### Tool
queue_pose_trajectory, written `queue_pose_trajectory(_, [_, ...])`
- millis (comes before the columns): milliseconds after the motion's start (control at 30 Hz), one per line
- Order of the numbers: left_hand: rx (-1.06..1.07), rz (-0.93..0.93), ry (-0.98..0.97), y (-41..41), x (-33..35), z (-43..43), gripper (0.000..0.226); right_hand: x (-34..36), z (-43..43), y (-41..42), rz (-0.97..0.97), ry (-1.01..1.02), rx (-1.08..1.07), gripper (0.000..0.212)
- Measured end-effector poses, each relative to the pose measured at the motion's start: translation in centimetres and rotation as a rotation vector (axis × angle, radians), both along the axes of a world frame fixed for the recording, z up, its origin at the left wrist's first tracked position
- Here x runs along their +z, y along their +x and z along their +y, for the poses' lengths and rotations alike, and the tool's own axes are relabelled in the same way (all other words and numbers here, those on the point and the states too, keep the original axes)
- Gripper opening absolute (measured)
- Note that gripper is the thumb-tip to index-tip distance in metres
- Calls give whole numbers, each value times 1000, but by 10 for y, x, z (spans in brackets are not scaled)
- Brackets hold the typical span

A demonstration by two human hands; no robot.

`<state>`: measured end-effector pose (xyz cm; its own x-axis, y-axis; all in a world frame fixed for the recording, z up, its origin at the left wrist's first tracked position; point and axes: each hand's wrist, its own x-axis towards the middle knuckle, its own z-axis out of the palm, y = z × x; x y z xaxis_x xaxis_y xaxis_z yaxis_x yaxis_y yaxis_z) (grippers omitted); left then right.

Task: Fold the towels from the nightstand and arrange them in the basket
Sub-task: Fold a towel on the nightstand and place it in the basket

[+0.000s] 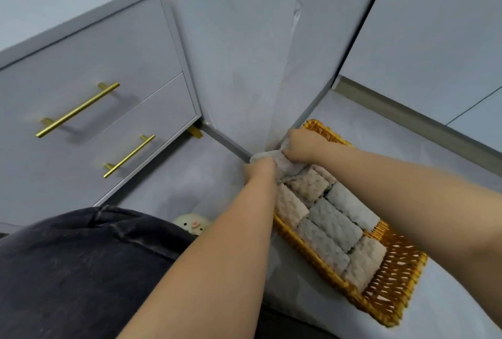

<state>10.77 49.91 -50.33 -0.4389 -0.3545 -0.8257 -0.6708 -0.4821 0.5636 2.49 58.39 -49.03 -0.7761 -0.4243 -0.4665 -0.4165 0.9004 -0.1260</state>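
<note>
Basket (394, 279) is sitting on the floor ahead and to our right, w/ its long axis running away from us on a diagonal, from the near-right corner to the far end by the wall corner. We're kneeling by the nightstand (81, 67), which is off to our left and well apart from the basket.

Both hands are working at the basket's far end. Left hand (258, 169) is gripping the nearer end of a grey towel (282, 162), fingers curling over it (tips are hidden, so can't say how tight). Right hand (301, 146) is pinching the other end, a bit farther out & closer to the wall. So the towel's long axis is lying roughly crosswise to the basket, hand to hand, right at the far end.

Folded towels (334, 222), beige and grey, are filling the near and middle part, sitting snug and touching each other. IMO we're getting close to done.

What the next move is hinging on: the free slot, if there is one, is lying directly under the hands, btw the last folded row and the far rim. We can't see it bc the hands are covering it. Neither hand is really nearer since each is holding an end, so we're guessing it's going straight down, both ends together.
</note>
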Motion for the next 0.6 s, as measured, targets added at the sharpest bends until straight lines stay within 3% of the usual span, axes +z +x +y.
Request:
queue_pose_trajectory(100, [-255,5,-50,-7,-9,-8,59,-10,15,-17,-276,-45,-117,54])
queue_pose_trajectory(167, [-400,58,-165,-7,-13,-11,50,-8,21,-23,-487,-80,-118,66])
queue_pose_trajectory(300, [-523,138,-243,-10,-23,-5,38,-3,28,-30,-882,-137,-70,53])
queue_pose_trajectory(467, [-530,181,-317,-19,-31,1,38,-21,39,-36,-818,-183,-100,27])
queue_pose_trajectory(600, [-720,175,-340,-16,-42,6,54,-43,57,-32,-912,-159,-240,21])
